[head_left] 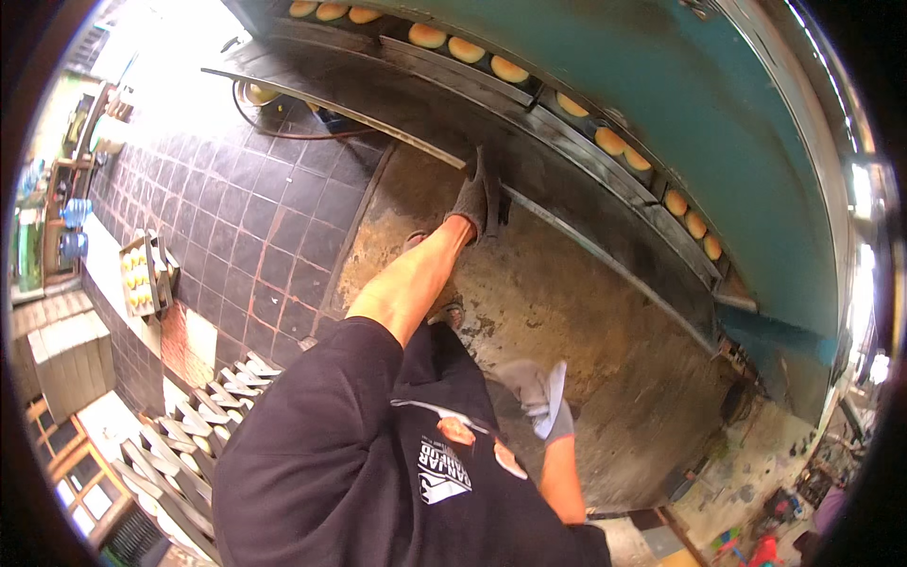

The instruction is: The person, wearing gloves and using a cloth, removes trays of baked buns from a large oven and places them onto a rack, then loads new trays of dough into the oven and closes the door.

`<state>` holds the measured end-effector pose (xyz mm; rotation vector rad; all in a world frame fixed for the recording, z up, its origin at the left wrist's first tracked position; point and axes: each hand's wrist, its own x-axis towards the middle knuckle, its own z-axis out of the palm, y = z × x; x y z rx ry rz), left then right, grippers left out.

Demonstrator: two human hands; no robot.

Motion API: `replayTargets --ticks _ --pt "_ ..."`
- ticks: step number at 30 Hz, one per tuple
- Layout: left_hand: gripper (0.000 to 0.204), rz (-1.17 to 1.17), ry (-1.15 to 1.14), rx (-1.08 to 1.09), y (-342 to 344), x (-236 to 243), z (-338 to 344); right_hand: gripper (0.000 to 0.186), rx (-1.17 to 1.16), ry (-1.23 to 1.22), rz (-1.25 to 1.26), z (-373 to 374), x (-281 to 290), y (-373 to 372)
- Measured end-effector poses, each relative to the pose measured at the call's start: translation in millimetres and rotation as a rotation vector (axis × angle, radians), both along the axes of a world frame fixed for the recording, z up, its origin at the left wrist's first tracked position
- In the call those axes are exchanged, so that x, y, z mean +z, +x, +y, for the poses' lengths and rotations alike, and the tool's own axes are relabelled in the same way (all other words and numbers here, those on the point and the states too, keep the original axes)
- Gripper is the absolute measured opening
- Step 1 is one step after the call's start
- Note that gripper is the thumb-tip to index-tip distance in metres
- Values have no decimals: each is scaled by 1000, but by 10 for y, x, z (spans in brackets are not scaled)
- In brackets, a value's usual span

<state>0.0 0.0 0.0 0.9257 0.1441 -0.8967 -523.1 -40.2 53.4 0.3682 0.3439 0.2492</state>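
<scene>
Grip of the left hand point(477, 210), under a dark grey covering point(485, 178), is at the front ledge point(614, 222) of the oven point(661, 113); its fingers are hidden, so I cannot tell whether it is wide or narrow. Blurred grey-and-white cloth point(556, 386) obscures the right hand point(551, 418) in front of the oven, its grip equally unreadable. Round buns point(609, 141) line the oven's opening, cut off at the top.

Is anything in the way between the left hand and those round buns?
Yes: a dark metal ledge spreads out between the left hand and the buns, and a metal rim runs just in front of the buns. The buns still show over that rim.
</scene>
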Motion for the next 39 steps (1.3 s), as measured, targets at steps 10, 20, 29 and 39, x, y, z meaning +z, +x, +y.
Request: replayTargets --ticks 10,20,29,39 --pt "50 -36 94 -21 -79 30 564 54 -125 -1050 652 -68 216 1607" --pt "41 -28 -74 -405 388 -131 2127 75 11 -2810 -296 -101 291 6958" --pt "48 -204 201 -201 2080 -129 5060 47 77 -3163 182 506 -883 9861" --pt "59 137 240 386 3251 750 5702 32 544 -3051 -225 1821 181 9158"
